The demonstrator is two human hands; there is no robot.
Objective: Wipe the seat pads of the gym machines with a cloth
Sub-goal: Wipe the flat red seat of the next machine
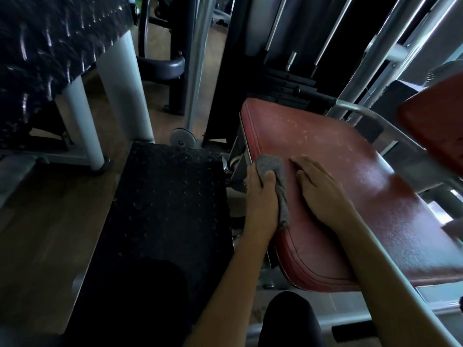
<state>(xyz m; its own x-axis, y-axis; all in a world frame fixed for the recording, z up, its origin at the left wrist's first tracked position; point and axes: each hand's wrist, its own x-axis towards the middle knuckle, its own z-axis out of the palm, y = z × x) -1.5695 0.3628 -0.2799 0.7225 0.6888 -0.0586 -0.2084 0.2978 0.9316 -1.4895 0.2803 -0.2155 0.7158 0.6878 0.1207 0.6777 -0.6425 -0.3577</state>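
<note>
Gripping a grey cloth (274,182), the left hand (261,199) presses it against the left edge of a red seat pad (350,196). The fingers wrap around the front of the cloth, and the rest of it trails back along the pad's edge under the palm. The right hand (319,189) lies open and flat on the pad just to the right of the cloth, palm down, fingers stretched forward and close together. The two hands are near each other but do not touch. Both bare forearms reach in from the bottom of the view.

The pad is worn, with pale scuffs on its far half and a dull sheen on its right side. A raised seam runs around its rim. To the right of the pad and higher up, part of a second red pad (436,121) shows at the frame's edge. Grey metal frame tubes (375,121) curve behind the pad and along its right side. Behind the pad stands a dark weight stack (288,83) with upright steel rods. To the left of the pad, lower down, lies a black plate (162,196) with a raised tread pattern. Farther left of the pad is wooden floor (37,209), and beyond it pale machine legs (125,91) under a dark speckled surface. A dark knee (290,319) shows below the pad.
</note>
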